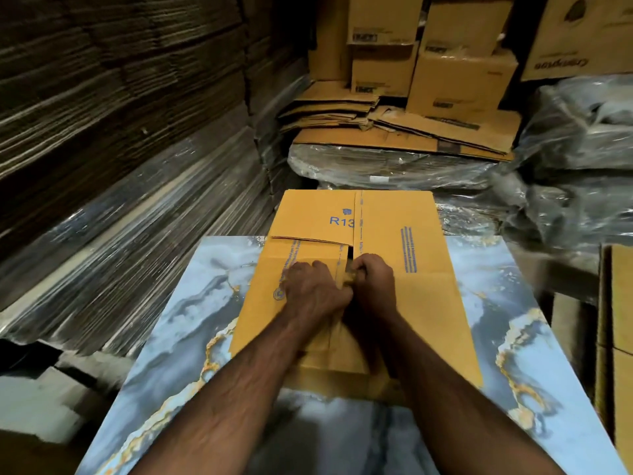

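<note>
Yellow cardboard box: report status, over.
Left hand, right hand both grip centre flap edges. Yellow cardboard box with blue print lies on blue marbled tabletop. Nothing blocking.

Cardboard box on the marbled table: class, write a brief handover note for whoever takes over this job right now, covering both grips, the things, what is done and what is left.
Grips: the left grip and the right grip are both curled on flap edges at the centre seam of the cardboard box.
Place: the box lies on the marbled table, with its far end past the table's far edge.
Done: the far flaps, one marked R13, lie folded flat.
Left: a small gap shows at the seam just beyond the grips. The near flaps probably need closing.
</note>
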Action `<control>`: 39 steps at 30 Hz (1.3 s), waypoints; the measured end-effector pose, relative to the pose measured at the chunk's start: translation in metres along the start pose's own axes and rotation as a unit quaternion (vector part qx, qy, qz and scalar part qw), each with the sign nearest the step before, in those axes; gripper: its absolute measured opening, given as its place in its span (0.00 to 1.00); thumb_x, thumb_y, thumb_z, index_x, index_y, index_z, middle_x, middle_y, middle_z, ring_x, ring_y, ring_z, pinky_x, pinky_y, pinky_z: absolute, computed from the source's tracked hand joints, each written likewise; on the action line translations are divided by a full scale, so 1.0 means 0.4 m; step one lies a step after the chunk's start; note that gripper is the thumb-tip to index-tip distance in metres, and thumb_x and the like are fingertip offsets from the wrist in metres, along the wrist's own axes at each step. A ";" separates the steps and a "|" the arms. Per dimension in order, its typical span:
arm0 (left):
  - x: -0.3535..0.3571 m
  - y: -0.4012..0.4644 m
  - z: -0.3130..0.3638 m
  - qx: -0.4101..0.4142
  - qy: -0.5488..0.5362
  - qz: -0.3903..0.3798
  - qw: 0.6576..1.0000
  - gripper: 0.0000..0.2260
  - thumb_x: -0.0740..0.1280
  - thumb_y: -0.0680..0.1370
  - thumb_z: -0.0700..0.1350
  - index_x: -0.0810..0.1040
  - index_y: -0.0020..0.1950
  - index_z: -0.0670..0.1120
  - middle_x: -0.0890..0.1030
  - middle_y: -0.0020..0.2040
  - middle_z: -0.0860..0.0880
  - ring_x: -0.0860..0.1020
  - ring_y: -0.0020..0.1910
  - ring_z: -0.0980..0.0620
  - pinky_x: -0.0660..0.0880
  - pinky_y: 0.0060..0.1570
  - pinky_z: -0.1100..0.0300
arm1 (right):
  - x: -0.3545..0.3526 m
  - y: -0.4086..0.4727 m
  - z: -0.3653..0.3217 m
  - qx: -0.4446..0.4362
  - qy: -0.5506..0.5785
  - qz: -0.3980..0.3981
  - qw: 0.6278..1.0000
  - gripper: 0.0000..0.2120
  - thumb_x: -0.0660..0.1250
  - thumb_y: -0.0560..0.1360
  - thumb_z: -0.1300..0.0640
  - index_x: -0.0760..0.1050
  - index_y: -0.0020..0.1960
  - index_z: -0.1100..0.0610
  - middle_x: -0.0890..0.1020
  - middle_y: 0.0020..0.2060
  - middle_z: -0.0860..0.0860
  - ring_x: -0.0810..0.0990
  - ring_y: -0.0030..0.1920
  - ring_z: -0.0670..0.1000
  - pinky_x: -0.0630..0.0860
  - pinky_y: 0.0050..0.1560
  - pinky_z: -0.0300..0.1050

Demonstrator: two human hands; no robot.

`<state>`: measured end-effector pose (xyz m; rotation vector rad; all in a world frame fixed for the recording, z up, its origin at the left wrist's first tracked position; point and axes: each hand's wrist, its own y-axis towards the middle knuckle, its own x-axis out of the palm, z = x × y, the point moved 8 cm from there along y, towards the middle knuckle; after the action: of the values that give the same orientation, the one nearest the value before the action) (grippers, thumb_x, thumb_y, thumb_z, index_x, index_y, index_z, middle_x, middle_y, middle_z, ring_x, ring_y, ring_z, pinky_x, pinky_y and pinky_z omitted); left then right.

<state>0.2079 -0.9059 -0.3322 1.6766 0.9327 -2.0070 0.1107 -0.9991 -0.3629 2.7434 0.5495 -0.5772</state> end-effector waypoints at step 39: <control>-0.190 0.005 -0.097 0.048 -0.223 -0.040 0.973 0.22 0.69 0.71 0.56 0.79 0.60 0.45 0.80 0.60 0.42 0.77 0.52 0.42 0.71 0.45 0.56 | 0.063 -0.083 -0.219 -0.074 -0.309 -0.178 0.931 0.19 0.57 0.65 0.45 0.73 0.51 0.52 0.79 0.41 0.50 0.76 0.47 0.52 0.57 0.47 0.49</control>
<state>0.2548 -0.8911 -0.2624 1.1626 0.7579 -2.3776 0.1469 -0.9317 -0.3033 2.1472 0.8760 -1.3543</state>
